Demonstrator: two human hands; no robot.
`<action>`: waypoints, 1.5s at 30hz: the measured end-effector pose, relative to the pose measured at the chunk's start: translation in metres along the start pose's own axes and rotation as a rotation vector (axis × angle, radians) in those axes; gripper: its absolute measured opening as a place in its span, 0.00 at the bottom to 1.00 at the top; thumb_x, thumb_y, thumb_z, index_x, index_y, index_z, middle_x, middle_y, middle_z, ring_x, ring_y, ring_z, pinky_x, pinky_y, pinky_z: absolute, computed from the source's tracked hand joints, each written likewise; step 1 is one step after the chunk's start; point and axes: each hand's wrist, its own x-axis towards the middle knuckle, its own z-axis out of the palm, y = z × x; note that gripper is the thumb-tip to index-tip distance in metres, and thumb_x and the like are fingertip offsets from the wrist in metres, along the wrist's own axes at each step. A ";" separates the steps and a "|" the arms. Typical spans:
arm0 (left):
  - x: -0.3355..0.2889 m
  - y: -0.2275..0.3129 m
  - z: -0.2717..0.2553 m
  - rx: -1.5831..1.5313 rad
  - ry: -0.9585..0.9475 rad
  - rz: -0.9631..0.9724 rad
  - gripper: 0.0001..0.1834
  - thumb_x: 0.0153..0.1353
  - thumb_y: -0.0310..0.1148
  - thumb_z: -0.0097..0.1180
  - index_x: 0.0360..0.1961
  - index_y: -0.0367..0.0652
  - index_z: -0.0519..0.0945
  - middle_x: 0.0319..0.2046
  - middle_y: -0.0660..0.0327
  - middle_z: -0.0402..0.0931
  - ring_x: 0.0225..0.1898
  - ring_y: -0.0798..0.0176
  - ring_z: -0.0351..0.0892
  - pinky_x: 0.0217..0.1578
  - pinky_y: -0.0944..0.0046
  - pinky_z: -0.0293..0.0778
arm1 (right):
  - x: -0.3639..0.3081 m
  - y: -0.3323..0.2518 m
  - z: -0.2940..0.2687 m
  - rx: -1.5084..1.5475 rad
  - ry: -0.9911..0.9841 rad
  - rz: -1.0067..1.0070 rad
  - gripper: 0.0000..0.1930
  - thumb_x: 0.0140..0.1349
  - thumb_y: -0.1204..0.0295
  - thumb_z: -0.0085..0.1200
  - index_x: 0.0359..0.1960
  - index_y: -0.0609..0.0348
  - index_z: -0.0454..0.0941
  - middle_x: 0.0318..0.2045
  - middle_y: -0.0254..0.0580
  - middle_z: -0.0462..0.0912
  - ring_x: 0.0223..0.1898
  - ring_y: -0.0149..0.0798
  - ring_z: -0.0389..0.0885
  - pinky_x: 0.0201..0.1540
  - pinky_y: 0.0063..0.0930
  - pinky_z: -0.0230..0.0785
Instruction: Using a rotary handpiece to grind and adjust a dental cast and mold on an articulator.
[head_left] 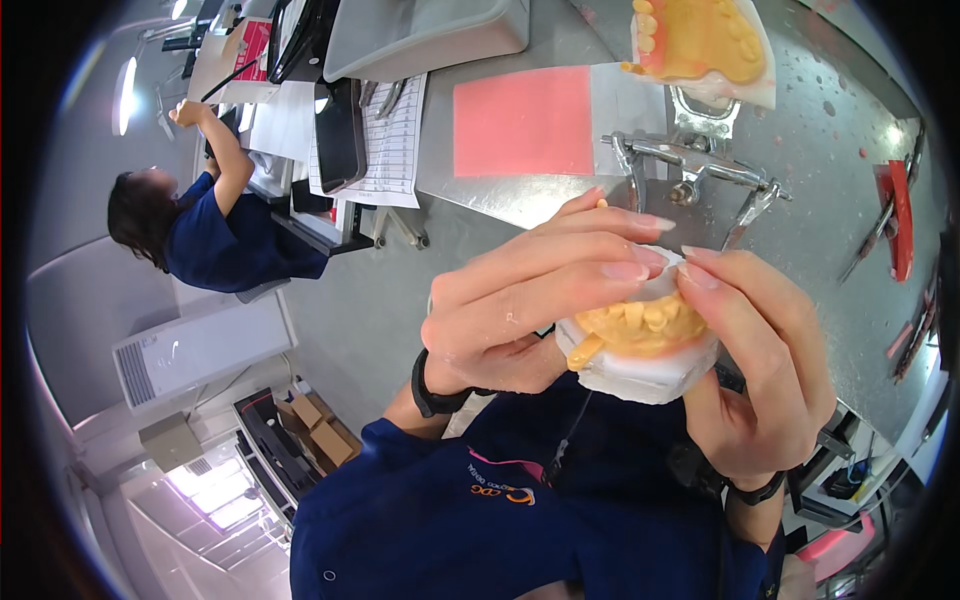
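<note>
My left hand point(530, 300) and my right hand point(765, 350) hold a dental model point(645, 330) between them, in front of my chest. It has yellow teeth and gums on a white plaster base. A small yellow peg juts from its near left side. My left fingers lie over its top, while the right fingertips press its upper right side; both thumbs are mostly hidden. Just beyond, a metal dental articulator point(700, 165) rests on the bench with its arms spread. Behind that sits another yellow dental model point(700, 45) on a white base.
A pink wax sheet point(523, 120) lies on the metal bench point(840, 110), left of the articulator. Further left are a black phone point(341, 140), printed papers point(395, 160) and a grey tray point(430, 40). Red-handled tools point(895, 220) lie at the right. Another person point(225, 215) sits at the far left.
</note>
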 end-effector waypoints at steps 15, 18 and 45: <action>0.057 -0.001 0.007 -0.101 0.250 -0.258 0.39 0.52 0.52 0.67 0.56 0.31 0.75 0.42 0.51 0.79 0.44 0.51 0.79 0.42 0.57 0.75 | -0.028 0.005 -0.023 0.043 0.053 0.174 0.22 0.41 0.91 0.50 0.41 0.63 0.81 0.42 0.54 0.82 0.44 0.52 0.83 0.50 0.40 0.76; 0.077 -0.029 -0.006 -0.095 -0.153 -0.406 0.33 0.56 0.31 0.66 0.61 0.30 0.67 0.45 0.57 0.79 0.44 0.71 0.75 0.45 0.70 0.71 | -0.028 0.000 -0.022 0.014 0.029 0.142 0.21 0.42 0.90 0.54 0.41 0.61 0.81 0.43 0.55 0.81 0.46 0.55 0.82 0.50 0.42 0.75; 0.086 0.008 0.051 0.044 -0.157 -0.332 0.32 0.50 0.34 0.71 0.54 0.35 0.70 0.42 0.57 0.79 0.42 0.70 0.80 0.37 0.70 0.81 | -0.076 -0.041 -0.068 0.209 0.253 0.945 0.56 0.30 0.57 0.79 0.61 0.74 0.61 0.49 0.48 0.76 0.51 0.39 0.77 0.57 0.32 0.68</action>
